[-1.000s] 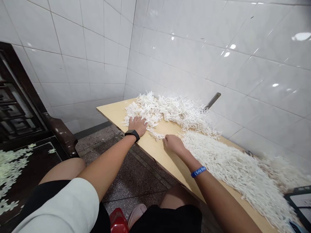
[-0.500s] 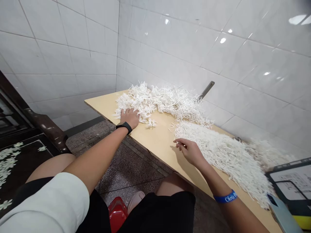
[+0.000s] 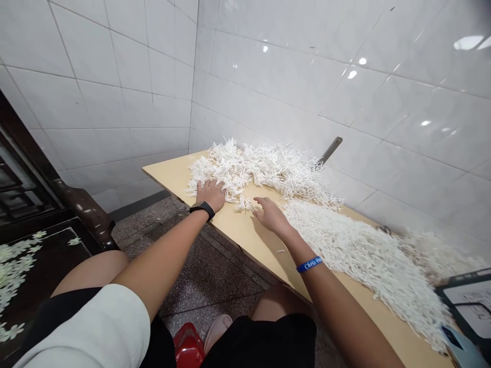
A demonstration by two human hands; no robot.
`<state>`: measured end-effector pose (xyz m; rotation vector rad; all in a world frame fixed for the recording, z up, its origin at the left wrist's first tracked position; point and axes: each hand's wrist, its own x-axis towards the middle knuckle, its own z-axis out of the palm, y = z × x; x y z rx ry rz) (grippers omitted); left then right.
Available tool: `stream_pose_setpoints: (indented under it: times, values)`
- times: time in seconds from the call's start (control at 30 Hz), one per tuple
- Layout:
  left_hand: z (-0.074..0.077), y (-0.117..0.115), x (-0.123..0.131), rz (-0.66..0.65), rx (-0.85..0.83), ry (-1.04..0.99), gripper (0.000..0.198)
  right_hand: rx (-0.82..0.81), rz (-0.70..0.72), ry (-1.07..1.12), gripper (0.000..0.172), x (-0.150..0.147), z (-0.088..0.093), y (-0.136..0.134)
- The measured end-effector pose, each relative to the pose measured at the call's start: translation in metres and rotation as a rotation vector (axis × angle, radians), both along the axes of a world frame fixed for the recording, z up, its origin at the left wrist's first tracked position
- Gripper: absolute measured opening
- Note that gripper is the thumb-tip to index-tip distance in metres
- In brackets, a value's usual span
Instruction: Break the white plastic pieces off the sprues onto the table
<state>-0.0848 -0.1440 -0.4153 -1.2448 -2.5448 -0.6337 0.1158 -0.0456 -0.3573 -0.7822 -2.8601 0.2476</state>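
A loose heap of thin white branched strands [image 3: 264, 166] lies along the back of the wooden board [image 3: 164, 171]. My left hand [image 3: 211, 195], with a black wristband, rests flat on the heap's near left edge, its fingers spread over the strands. Beside it, my right hand [image 3: 270, 215] hovers over the bare wood with thumb and fingers apart, near a small clump of strands [image 3: 242, 203]. Nothing shows between its fingers. Under and beyond the right forearm spreads a flatter layer of short white pieces [image 3: 368, 250]. One short white piece [image 3: 281, 251] lies alone on the wood.
A flat grey metal bar [image 3: 330, 150] leans up behind the heap against the tiled wall [image 3: 268, 97]. At far right are a dark-framed case [image 3: 471, 301] and a light blue phone-like object [image 3: 460, 345]. A red stool [image 3: 188, 345] stands below; a dark carved chair [image 3: 82, 209] is at left.
My right hand has moved left and forward, from beside the flat layer towards the clump, and its fingers have spread. A short piece now lies where it was. My left hand stays on the heap.
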Motion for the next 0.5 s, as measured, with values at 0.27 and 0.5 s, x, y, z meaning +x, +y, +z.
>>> stream_pose_setpoints:
  times: [0.27,0.5]
  values:
    - [-0.001,0.000,-0.001,0.001,-0.003,0.003,0.046,0.098,0.021,-0.122,0.025,-0.021,-0.004,-0.009]
    - [-0.002,0.004,-0.001,0.018,-0.038,-0.052,0.048,0.142,0.097,-0.102,0.033,0.061,0.007,-0.032]
